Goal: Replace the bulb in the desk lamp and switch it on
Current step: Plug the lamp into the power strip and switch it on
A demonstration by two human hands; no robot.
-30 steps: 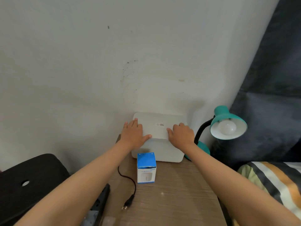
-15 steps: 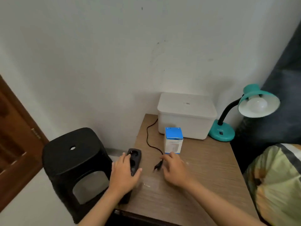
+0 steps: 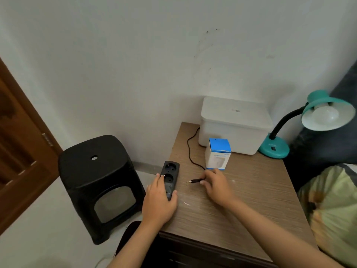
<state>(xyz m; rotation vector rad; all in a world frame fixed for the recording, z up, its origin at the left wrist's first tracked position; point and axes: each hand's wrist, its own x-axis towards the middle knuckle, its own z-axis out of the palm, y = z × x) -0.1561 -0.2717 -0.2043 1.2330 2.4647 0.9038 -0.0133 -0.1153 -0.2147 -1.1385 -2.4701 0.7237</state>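
A teal desk lamp (image 3: 275, 147) stands at the table's back right, its shade (image 3: 328, 113) holding a white bulb (image 3: 326, 114) that is unlit. A blue and white bulb box (image 3: 218, 153) stands upright in front of a white container. My left hand (image 3: 160, 200) grips a black power strip (image 3: 170, 176) at the table's left edge. My right hand (image 3: 217, 185) pinches the lamp's black plug (image 3: 195, 180), its pins pointing left toward the strip, a short gap away. The black cord (image 3: 190, 149) runs back behind the container.
A white lidded container (image 3: 235, 124) sits against the wall. The wooden table (image 3: 251, 200) carries all of these. A black plastic stool (image 3: 96, 182) stands left of it, a brown door (image 3: 21, 144) at far left. Bedding (image 3: 332, 209) lies on the right.
Both hands left the white container's lid and came down to the table's front left. The left took the power strip, the right picked up the plug. The view swung left and back.
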